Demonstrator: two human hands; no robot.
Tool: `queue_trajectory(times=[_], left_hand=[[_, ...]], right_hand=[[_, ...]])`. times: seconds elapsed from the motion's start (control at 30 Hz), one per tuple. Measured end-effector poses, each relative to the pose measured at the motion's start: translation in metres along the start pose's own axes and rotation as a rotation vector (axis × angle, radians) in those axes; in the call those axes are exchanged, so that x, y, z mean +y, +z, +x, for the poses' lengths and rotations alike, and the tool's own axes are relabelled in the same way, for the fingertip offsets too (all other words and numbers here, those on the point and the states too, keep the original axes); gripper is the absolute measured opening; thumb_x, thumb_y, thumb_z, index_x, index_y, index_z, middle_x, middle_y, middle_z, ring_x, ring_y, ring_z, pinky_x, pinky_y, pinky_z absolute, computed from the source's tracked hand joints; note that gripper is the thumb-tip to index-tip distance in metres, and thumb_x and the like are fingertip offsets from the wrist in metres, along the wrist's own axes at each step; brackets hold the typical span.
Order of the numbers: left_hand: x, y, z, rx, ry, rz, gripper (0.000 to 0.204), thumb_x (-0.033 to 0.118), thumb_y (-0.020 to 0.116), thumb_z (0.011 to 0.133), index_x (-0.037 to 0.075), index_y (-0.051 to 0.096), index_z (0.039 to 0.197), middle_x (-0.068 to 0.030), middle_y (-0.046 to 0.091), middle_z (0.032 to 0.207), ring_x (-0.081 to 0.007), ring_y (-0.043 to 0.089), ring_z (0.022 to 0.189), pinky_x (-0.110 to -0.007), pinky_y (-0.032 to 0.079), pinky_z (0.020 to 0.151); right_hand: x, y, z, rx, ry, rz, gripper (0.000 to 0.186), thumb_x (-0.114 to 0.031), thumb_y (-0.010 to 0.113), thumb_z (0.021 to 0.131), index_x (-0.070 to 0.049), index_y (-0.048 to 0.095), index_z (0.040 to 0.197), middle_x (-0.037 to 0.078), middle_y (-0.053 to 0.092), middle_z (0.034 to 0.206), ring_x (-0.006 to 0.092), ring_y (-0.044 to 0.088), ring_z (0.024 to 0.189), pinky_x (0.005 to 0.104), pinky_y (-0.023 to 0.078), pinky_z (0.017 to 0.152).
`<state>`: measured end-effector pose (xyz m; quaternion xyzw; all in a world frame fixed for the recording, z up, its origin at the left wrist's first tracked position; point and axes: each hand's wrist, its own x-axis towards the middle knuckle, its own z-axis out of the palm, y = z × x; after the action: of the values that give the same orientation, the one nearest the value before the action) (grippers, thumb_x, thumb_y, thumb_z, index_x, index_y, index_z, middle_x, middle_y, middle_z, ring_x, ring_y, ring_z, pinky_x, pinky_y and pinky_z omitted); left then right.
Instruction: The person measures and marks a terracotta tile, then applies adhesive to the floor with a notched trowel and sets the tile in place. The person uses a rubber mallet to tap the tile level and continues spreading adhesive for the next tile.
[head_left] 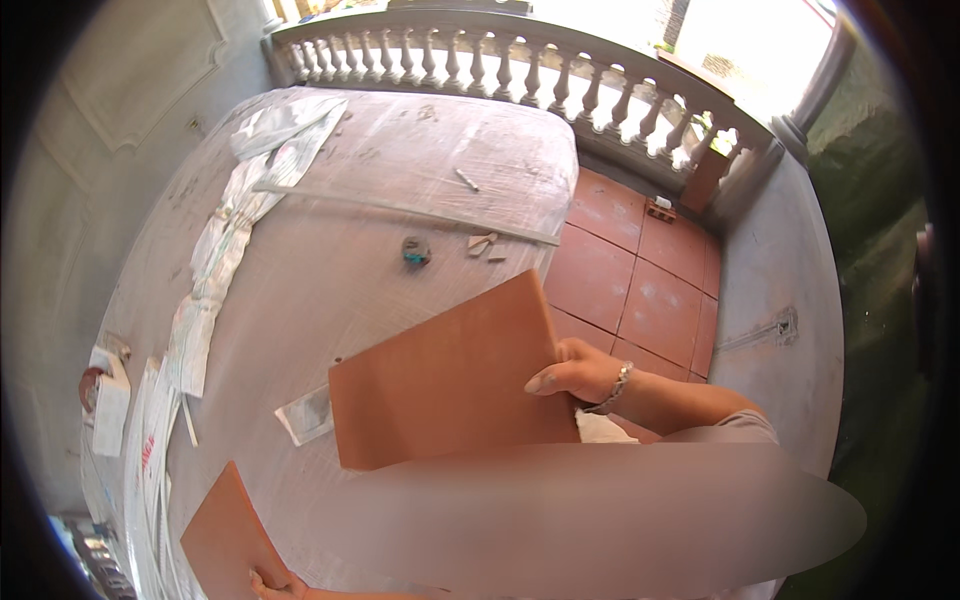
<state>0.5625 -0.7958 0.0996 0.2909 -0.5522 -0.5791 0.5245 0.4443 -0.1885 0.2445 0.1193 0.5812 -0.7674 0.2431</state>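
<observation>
Centre frame: my right hand (575, 372) grips a terracotta floor tile (450, 375) by its right edge; at lower left, my left hand (275, 583) holds a second tile (225, 535). I judge the carrying step; next comes setting beside the laid tiles (640, 280).

Tile (450, 375) right of second tile (225, 535); laid tiles (640, 280) beyond.

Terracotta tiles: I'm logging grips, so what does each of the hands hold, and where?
The right hand grips the large tile at its right edge. The left hand holds a second tile by its bottom corner.
</observation>
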Motion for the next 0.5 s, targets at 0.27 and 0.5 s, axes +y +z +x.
queue_trajectory(times=[0.27, 0.5], left_hand=[[0.163, 0.23, -0.194, -0.108, 0.169, -0.489, 0.038, 0.017, 0.08, 0.065, 0.001, 0.07, 0.098, -0.0173, 0.067, 0.101, -0.0296, 0.061, 0.104, -0.048, 0.046, 0.097], [0.223, 0.399, -0.318, 0.244, 0.255, -0.3, 0.037, 0.005, 0.077, 0.072, -0.012, 0.066, 0.104, -0.0159, 0.066, 0.115, -0.0302, 0.064, 0.099, -0.04, 0.052, 0.088]], right_hand=[[-0.06, -0.26, -0.113, 0.427, -0.524, 0.107, 0.031, -0.01, 0.067, 0.083, 0.005, 0.063, 0.11, 0.008, 0.067, 0.101, 0.0149, 0.065, 0.09, 0.0302, 0.052, 0.08], [-0.07, -0.454, -0.154, 0.902, -0.631, 0.096, 0.035, -0.006, 0.065, 0.08, 0.007, 0.06, 0.113, 0.008, 0.064, 0.1, 0.0151, 0.063, 0.088, 0.0296, 0.051, 0.077]])
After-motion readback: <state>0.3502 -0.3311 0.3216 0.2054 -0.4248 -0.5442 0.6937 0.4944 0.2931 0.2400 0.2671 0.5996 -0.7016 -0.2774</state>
